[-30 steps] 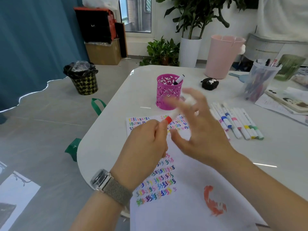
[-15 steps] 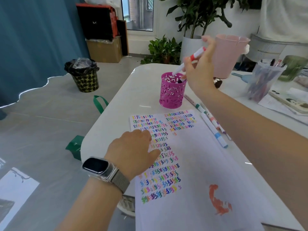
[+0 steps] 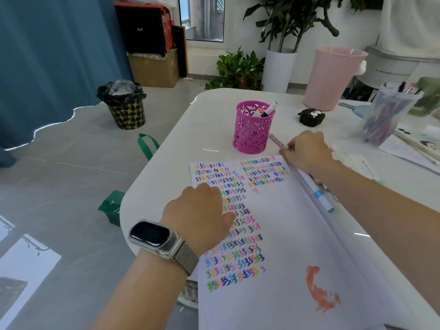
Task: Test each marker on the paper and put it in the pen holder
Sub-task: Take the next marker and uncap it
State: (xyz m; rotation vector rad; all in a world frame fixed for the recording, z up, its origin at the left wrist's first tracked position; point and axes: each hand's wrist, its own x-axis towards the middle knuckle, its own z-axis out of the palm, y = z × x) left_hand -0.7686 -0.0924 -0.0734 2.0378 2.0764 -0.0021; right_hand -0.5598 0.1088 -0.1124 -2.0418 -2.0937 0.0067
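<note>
1. My right hand (image 3: 308, 151) is down on the markers (image 3: 319, 191) lying along the paper's (image 3: 285, 234) right edge; its grip curls at a green-tipped one, though I cannot tell if it is pinched yet.
2. That marker's long axis runs from the holder (image 3: 253, 129) toward me, under my palm.
3. My left hand (image 3: 202, 210) rests on the paper with fingers bent under, holding nothing.
4. The holder stands just past the paper's far edge, nearer my right hand, with two markers inside.

Bright, soft daylight from the window (image 3: 202, 17), glare streaks on the glossy tabletop (image 3: 209, 129), wide-angle bending at the edges.
</note>
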